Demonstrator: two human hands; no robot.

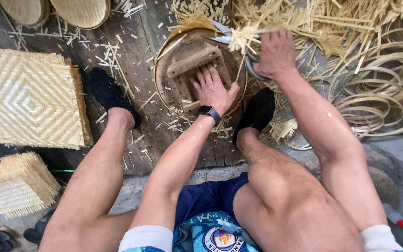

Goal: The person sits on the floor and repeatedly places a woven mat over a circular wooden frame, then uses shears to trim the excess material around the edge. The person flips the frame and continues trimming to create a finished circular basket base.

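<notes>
The left hand (215, 91) lies flat, fingers spread slightly, on the round wooden form (197, 70) between the feet. Beyond the form's far rim, the right hand (276, 53) grips shears (239, 46), closed on their handles, blades at the woven mat edge (243, 36). A slipping form could ruin the cut.

Bare dark floor boards (138, 56) at upper centre-left, strewn only with thin bamboo slivers, leave a hand open passage between the stack of woven mats (33, 98) at left and the round wooden form (197, 70) at centre. The upper right is blocked by heaped bamboo strips (332, 23) and coiled bamboo hoops (388, 93). Two shallow baskets (57, 11) close off the upper left corner.
</notes>
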